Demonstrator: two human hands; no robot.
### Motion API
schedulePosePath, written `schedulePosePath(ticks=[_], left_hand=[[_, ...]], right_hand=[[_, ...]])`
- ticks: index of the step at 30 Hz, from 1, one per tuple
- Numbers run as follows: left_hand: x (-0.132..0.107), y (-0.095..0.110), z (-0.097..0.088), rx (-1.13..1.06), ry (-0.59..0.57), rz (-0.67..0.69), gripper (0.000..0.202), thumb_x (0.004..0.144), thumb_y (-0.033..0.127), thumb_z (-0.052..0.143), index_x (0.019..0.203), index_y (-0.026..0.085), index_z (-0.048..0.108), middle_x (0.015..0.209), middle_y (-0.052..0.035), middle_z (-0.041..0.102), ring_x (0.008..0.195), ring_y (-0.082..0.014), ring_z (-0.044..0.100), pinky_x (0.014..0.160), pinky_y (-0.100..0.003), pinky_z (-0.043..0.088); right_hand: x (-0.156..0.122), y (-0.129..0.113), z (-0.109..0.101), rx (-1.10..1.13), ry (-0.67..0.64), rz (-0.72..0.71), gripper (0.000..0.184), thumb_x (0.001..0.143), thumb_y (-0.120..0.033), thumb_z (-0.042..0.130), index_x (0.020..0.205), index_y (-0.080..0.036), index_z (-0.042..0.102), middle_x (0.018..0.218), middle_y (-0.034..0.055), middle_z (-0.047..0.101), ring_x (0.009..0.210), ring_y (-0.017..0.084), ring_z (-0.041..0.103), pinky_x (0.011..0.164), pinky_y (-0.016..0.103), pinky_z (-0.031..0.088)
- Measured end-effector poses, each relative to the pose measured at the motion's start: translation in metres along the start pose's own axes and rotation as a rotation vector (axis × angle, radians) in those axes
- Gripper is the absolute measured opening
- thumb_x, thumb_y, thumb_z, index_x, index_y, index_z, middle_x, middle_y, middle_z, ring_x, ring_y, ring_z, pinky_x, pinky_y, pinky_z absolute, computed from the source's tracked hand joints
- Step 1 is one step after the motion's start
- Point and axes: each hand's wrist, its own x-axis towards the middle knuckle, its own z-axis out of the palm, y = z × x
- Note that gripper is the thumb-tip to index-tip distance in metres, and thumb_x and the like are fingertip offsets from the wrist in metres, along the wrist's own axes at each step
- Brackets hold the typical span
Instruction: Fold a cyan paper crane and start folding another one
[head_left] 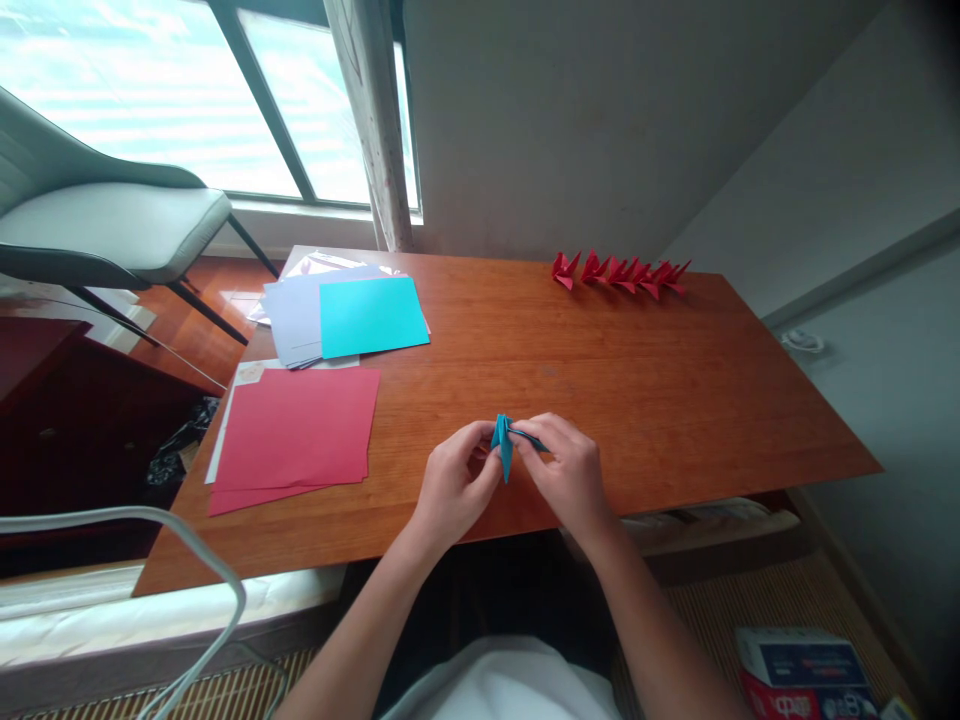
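A small folded blue paper piece is held just above the wooden table near its front edge. My left hand pinches it from the left, fingers closed on its lower part. My right hand pinches its right flap, fingers curled. Both hands touch the paper. A row of several folded red paper figures stands at the table's far side.
Red paper sheets lie at the table's left front. Behind them is a stack of pale sheets with a cyan sheet on top. A grey chair stands by the window at left. A printed box lies on the floor at right.
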Motion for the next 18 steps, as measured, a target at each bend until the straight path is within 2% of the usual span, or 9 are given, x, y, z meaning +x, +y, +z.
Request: schedulePosePath(ticks=[5, 11, 14, 18], left_hand=[[0.002, 0.000, 0.001, 0.077, -0.031, 0.004, 0.012, 0.093, 0.024, 0.055, 0.092, 0.018, 0.065, 0.074, -0.0007, 0.065, 0.065, -0.0139, 0.058, 0.063, -0.025, 0.045], [0.013, -0.001, 0.000, 0.100, -0.029, -0.013, 0.016, 0.092, 0.028, 0.057, 0.083, 0.018, 0.065, 0.065, 0.0021, 0.060, 0.057, -0.0109, 0.052, 0.056, -0.022, 0.038], [0.020, -0.001, -0.002, 0.125, -0.023, 0.015, 0.020, 0.092, 0.029, 0.057, 0.076, 0.018, 0.062, 0.062, 0.0031, 0.054, 0.056, -0.0102, 0.045, 0.054, -0.021, 0.034], [0.027, 0.000, -0.004, 0.107, 0.016, 0.030, 0.021, 0.092, 0.029, 0.057, 0.076, 0.018, 0.063, 0.062, 0.0035, 0.053, 0.057, -0.0101, 0.045, 0.055, -0.021, 0.035]], right_hand=[[0.001, 0.003, -0.001, -0.015, 0.015, 0.060, 0.010, 0.096, -0.023, 0.065, 0.088, -0.021, 0.071, 0.081, 0.0033, 0.074, 0.074, 0.018, 0.068, 0.071, 0.029, 0.051], [0.004, 0.008, -0.005, -0.190, 0.006, 0.075, 0.021, 0.097, -0.035, 0.064, 0.082, -0.021, 0.071, 0.077, 0.0036, 0.073, 0.070, 0.019, 0.066, 0.069, 0.031, 0.044], [0.010, 0.008, -0.011, -0.080, -0.065, 0.085, 0.020, 0.097, -0.037, 0.064, 0.085, -0.022, 0.071, 0.077, 0.0031, 0.072, 0.069, 0.018, 0.065, 0.067, 0.030, 0.045], [0.018, 0.008, -0.019, 0.055, -0.184, 0.063, 0.015, 0.098, -0.034, 0.062, 0.095, -0.023, 0.072, 0.085, 0.0039, 0.073, 0.076, 0.019, 0.066, 0.072, 0.030, 0.049]])
